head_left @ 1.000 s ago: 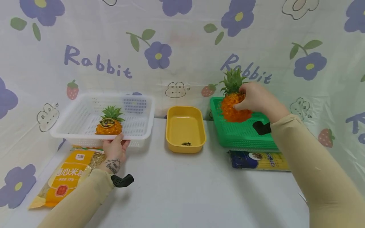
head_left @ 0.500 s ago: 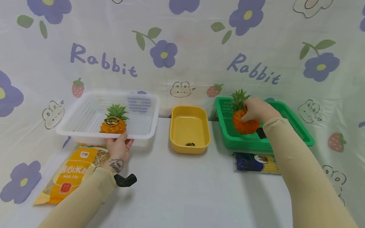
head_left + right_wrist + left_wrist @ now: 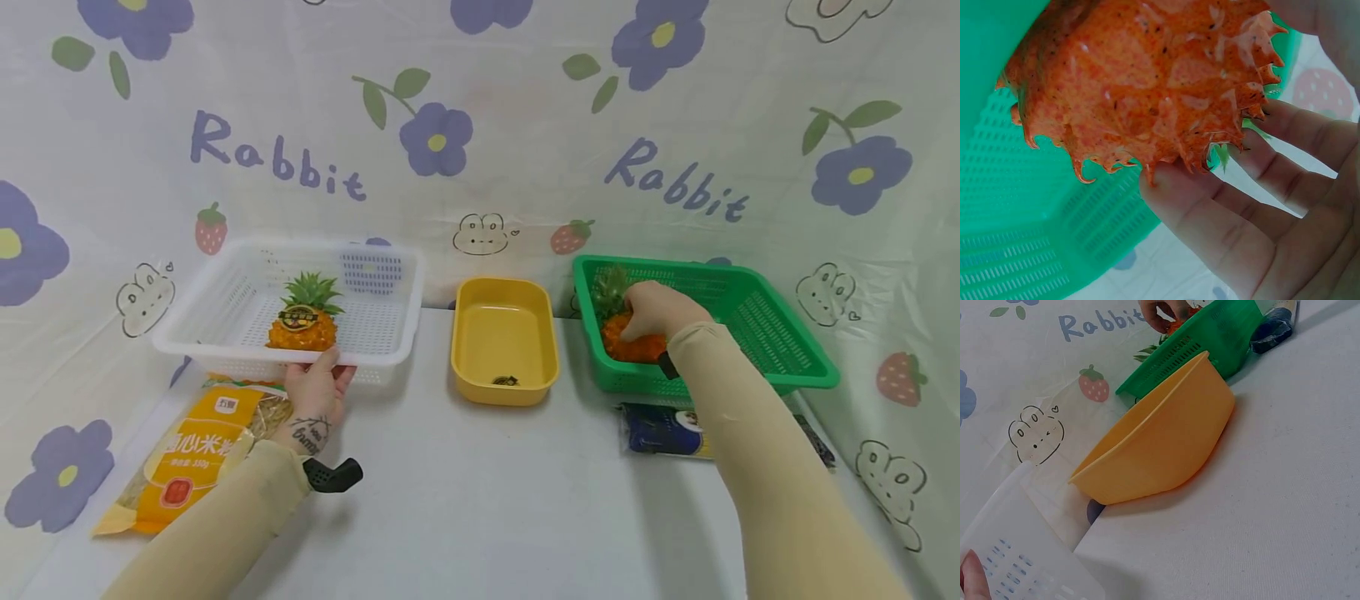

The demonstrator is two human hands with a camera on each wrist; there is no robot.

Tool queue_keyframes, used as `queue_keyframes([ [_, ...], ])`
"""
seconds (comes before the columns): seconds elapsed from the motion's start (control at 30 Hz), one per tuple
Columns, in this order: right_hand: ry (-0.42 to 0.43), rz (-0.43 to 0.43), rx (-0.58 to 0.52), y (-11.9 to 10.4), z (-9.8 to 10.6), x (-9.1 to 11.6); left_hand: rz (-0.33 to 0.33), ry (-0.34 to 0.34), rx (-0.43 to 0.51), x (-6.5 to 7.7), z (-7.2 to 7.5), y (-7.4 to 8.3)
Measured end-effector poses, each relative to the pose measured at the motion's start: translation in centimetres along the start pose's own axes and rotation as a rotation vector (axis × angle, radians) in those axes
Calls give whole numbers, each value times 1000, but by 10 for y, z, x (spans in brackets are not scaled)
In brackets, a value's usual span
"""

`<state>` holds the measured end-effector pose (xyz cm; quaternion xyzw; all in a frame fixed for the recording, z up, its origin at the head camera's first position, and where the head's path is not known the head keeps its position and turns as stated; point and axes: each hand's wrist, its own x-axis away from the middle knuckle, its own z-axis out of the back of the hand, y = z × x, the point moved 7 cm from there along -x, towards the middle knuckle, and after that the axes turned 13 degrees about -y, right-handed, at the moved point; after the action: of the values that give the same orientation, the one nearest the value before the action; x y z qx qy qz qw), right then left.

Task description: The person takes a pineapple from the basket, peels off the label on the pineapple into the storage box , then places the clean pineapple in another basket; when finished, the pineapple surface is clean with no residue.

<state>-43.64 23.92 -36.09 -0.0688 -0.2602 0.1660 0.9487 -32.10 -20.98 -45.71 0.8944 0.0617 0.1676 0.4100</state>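
Note:
My right hand (image 3: 663,310) grips an orange pineapple (image 3: 633,340) with a green crown, down inside the green basket (image 3: 795,354) at its left end. Up close in the right wrist view, the spiky pineapple (image 3: 1141,81) shows the thumb and fingers around its side. On the left, the front rim of the white basket (image 3: 217,352) is held by my left hand (image 3: 317,396), thumb over the rim and fingers under it. Inside that basket another pineapple (image 3: 303,335) stands upright with a black and gold label.
Between the baskets stands a yellow plastic tub (image 3: 504,333) with a small dark label at its front. An orange bag of rice noodles (image 3: 187,467) lies below the white basket. A blue and yellow pasta packet (image 3: 660,429) lies before the green basket, partly behind the right sleeve.
My right hand has lowered the pineapple from above the green basket down into it. The left hand keeps its hold on the white basket. The head view has shifted slightly.

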Motion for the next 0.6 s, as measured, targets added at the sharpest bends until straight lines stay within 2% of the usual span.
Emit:
queue_keyframes([
  [0.17,-29,-32,57,-2,-4,-6,-9,15,-13,-2,1,0],
  [0.3,-28,-46,93,-5,-5,-6,-15,3,-16,-2,0,0],
  [0.6,-69,-68,119,-11,-15,-5,-21,12,-20,-2,2,0],
])
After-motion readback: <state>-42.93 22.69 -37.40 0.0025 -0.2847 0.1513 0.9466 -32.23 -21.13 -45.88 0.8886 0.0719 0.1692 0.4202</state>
